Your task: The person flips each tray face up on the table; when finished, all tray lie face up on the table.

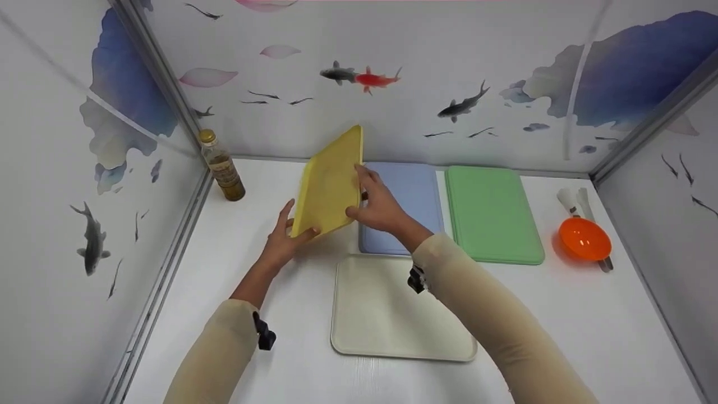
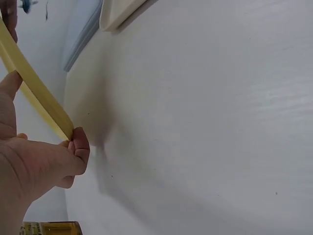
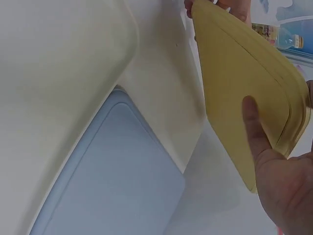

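Both hands grip the yellow rectangular tray (image 1: 330,182); the left hand (image 1: 281,245) pinches its low near-left corner, and the right hand (image 1: 382,204) clasps its right edge, the thumb laid against a face in the right wrist view; the yellow tray is held up off the bench (image 1: 300,331), beyond the beige tray (image 1: 376,314) and to its left.

To handle it well, I would turn both wrists together, so that the thin panel neither twists nor slips from the corner pinch, which looks the weaker hold; keep its right edge clear of the blue tray (image 1: 404,193), just beyond the beige tray; and ease any turn, since a knocked corner could jolt it loose.

The yellow tray is steeply tilted, near edge low and far edge high; its long axis seems to climb away from the person, leaning a little rightward at the top, though foreshortening leaves that a judgement; which face is its upper one I cannot tell.
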Motion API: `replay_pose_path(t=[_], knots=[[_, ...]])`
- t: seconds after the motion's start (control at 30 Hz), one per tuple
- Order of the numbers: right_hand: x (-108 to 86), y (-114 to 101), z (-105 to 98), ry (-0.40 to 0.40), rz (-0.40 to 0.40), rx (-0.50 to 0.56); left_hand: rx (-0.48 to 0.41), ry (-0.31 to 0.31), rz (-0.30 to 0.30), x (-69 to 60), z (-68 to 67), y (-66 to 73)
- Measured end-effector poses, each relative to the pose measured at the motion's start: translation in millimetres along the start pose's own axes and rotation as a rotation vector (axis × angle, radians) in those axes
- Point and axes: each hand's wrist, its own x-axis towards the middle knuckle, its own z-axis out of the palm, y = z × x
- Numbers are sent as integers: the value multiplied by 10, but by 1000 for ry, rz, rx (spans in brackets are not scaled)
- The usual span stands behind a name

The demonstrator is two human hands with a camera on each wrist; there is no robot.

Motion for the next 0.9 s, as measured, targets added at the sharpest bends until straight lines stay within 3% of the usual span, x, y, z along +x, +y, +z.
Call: replay_pose_path(t=[0.23, 0.33, 0.5, 0.9], knots=[[-71, 69, 97, -54, -18, -297, 153, 95, 79, -28, -200, -52], [-81, 132, 177, -71, -3, -349, 212, 99, 117, -36, -284, -95], [-87, 232, 356, -108, 52, -340, 289, 113, 144, -25, -396, -193], [8, 549, 923, -126, 132, -220, 470, 148, 109, -60, -536, -364]])
